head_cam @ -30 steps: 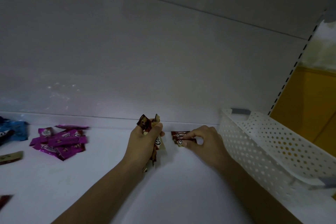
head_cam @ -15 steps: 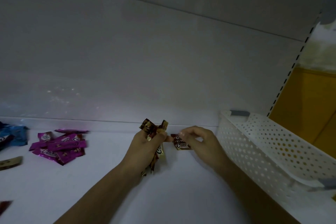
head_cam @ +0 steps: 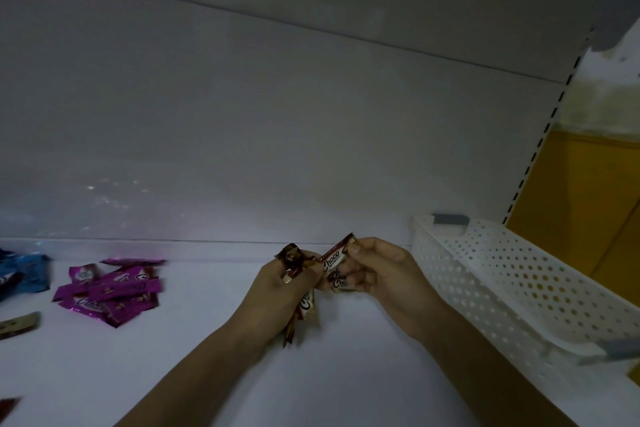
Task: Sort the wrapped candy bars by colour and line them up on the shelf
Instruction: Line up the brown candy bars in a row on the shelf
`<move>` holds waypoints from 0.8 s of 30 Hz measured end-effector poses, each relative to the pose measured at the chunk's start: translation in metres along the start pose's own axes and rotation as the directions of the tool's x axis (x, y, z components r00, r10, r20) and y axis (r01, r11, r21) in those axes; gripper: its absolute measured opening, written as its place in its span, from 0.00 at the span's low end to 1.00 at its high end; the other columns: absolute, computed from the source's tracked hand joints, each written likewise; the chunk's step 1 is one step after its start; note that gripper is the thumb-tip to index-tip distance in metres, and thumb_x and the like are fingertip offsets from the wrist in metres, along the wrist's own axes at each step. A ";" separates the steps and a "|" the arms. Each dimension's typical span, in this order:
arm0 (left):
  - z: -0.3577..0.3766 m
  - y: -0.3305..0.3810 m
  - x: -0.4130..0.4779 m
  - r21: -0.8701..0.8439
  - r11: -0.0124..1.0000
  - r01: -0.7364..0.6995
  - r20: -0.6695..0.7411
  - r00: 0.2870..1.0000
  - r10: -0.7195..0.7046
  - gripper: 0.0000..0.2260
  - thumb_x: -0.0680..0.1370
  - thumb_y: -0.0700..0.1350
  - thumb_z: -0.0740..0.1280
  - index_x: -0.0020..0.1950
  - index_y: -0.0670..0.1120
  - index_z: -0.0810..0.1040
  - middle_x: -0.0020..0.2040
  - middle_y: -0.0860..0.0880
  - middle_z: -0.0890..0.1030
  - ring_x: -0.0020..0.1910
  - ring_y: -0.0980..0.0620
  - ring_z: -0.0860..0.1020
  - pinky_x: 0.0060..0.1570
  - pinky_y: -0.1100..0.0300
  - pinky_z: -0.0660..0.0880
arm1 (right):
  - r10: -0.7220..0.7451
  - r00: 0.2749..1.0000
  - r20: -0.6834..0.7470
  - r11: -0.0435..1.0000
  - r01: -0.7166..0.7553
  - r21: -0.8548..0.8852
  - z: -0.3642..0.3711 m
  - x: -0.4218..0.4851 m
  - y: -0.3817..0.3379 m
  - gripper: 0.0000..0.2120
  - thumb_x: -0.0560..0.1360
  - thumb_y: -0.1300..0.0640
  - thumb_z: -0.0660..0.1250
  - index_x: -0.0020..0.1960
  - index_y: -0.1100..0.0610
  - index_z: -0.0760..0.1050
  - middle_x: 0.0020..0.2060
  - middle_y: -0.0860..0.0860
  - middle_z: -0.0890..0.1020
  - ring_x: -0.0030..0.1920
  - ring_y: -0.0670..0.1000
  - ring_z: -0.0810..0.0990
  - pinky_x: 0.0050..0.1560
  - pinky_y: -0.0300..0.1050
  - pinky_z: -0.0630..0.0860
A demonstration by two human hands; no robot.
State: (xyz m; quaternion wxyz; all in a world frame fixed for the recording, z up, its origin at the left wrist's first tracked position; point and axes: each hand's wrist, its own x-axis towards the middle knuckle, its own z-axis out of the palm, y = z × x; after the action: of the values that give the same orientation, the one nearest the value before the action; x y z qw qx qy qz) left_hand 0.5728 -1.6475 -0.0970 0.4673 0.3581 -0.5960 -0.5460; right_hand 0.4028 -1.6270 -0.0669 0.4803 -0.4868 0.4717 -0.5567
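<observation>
**Brown bars in both hands at the back of the shelf**

The left hand (head_cam: 277,288) grips a bundle of brown candy bars (head_cam: 292,257). Its fingers are curled round the bundle, and wrapper ends stick out at twelve and six o'clock. Just beside it at three o'clock, the right hand (head_cam: 384,274) pinches a brown candy bar (head_cam: 333,255) marked "Choco" between thumb and forefinger, tilted towards one o'clock. A second brown bar (head_cam: 341,283) sits just beneath, against the curled fingers. At nine o'clock from the hands, a loose pile of purple bars (head_cam: 110,291) lies on the white shelf (head_cam: 207,364), with blue bars (head_cam: 27,274) beyond. A white perforated basket (head_cam: 519,288) stands at three o'clock.
</observation>
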 end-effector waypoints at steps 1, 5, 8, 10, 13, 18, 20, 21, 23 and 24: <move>0.000 0.000 0.000 -0.006 1.000 -0.006 -0.008 1.000 0.006 0.05 0.79 0.44 0.65 0.49 0.50 0.80 0.38 0.53 0.84 0.34 0.63 0.79 0.29 0.70 0.71 | 0.031 0.999 0.025 0.999 -0.032 0.039 0.001 0.000 -0.001 0.05 0.77 0.61 0.64 0.45 0.60 0.77 0.35 0.56 0.83 0.31 0.49 0.80 0.32 0.38 0.76; -0.001 0.001 0.000 -0.067 0.998 -0.013 -0.018 1.000 0.012 0.05 0.79 0.42 0.65 0.48 0.49 0.81 0.38 0.52 0.84 0.34 0.62 0.79 0.30 0.71 0.72 | 0.078 0.995 0.064 0.996 -0.080 0.034 0.001 -0.001 -0.004 0.11 0.71 0.48 0.68 0.41 0.57 0.76 0.36 0.57 0.83 0.33 0.51 0.81 0.31 0.39 0.75; -0.001 0.001 0.001 -0.055 0.998 -0.004 -0.027 1.000 0.003 0.05 0.79 0.42 0.65 0.47 0.49 0.81 0.36 0.53 0.83 0.30 0.62 0.77 0.28 0.69 0.71 | 0.007 0.996 0.094 0.992 0.005 -0.126 -0.001 -0.002 -0.004 0.14 0.65 0.50 0.73 0.42 0.58 0.75 0.34 0.54 0.82 0.33 0.48 0.79 0.31 0.36 0.72; -0.001 0.001 0.001 -0.022 1.000 -0.003 -0.024 1.000 0.003 0.05 0.79 0.43 0.65 0.47 0.48 0.80 0.35 0.54 0.82 0.28 0.61 0.75 0.26 0.68 0.70 | -0.100 0.991 0.086 0.948 0.121 -0.294 -0.004 -0.001 -0.004 0.08 0.68 0.59 0.74 0.42 0.60 0.76 0.33 0.52 0.81 0.33 0.45 0.78 0.32 0.34 0.72; 0.000 0.000 0.001 0.053 0.998 -0.030 0.006 1.000 0.030 0.05 0.79 0.42 0.65 0.47 0.48 0.80 0.33 0.55 0.82 0.30 0.62 0.77 0.29 0.69 0.71 | -0.208 0.962 0.175 0.832 0.268 -0.486 -0.008 0.000 -0.003 0.10 0.71 0.67 0.72 0.47 0.55 0.78 0.35 0.48 0.82 0.35 0.42 0.80 0.38 0.33 0.76; 0.001 -0.003 0.002 0.033 0.999 -0.030 -0.030 0.999 0.031 0.05 0.79 0.42 0.66 0.47 0.49 0.81 0.33 0.55 0.81 0.32 0.62 0.78 0.29 0.68 0.72 | -0.230 0.969 0.089 0.745 0.234 -0.624 -0.027 0.008 -0.001 0.09 0.75 0.64 0.68 0.40 0.52 0.79 0.35 0.52 0.84 0.40 0.53 0.83 0.47 0.49 0.78; 0.002 -0.002 0.002 0.009 1.000 -0.018 -0.041 0.999 0.018 0.04 0.79 0.43 0.66 0.47 0.48 0.81 0.32 0.55 0.81 0.31 0.61 0.77 0.28 0.67 0.72 | -0.152 0.986 0.067 0.746 0.159 -0.647 -0.037 0.011 0.001 0.09 0.77 0.63 0.66 0.39 0.54 0.78 0.33 0.53 0.82 0.37 0.51 0.80 0.47 0.50 0.76; 0.002 -0.002 0.002 0.001 1.000 -0.014 -0.040 0.999 0.014 0.04 0.79 0.43 0.66 0.48 0.49 0.81 0.32 0.55 0.81 0.31 0.61 0.77 0.27 0.67 0.72 | -0.106 0.991 0.079 0.745 0.132 -0.653 -0.040 0.011 0.002 0.09 0.77 0.62 0.65 0.39 0.54 0.77 0.33 0.53 0.81 0.36 0.51 0.79 0.46 0.48 0.75; 0.002 -0.002 0.002 -0.013 1.000 -0.007 -0.043 0.999 0.007 0.04 0.78 0.43 0.66 0.48 0.49 0.81 0.32 0.55 0.81 0.31 0.61 0.77 0.27 0.67 0.72 | -0.045 0.993 0.105 0.729 0.104 -0.677 -0.040 0.011 0.004 0.06 0.76 0.62 0.66 0.41 0.54 0.77 0.34 0.55 0.82 0.35 0.51 0.79 0.44 0.46 0.74; 0.002 -0.003 0.002 -0.018 1.000 -0.005 -0.048 0.999 0.004 0.04 0.78 0.43 0.66 0.48 0.49 0.81 0.33 0.55 0.81 0.32 0.62 0.77 0.28 0.67 0.72 | -0.036 0.993 0.110 0.709 0.103 -0.697 -0.039 0.011 0.006 0.05 0.76 0.61 0.68 0.41 0.54 0.76 0.35 0.55 0.82 0.35 0.50 0.79 0.44 0.46 0.74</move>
State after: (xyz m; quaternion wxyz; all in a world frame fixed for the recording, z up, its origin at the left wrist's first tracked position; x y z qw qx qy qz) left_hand 0.5705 -1.6491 -0.0993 0.4858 0.3657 -0.5805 -0.5416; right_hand 0.3641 -1.6362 -0.0752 0.2588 -0.6740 0.6073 -0.3316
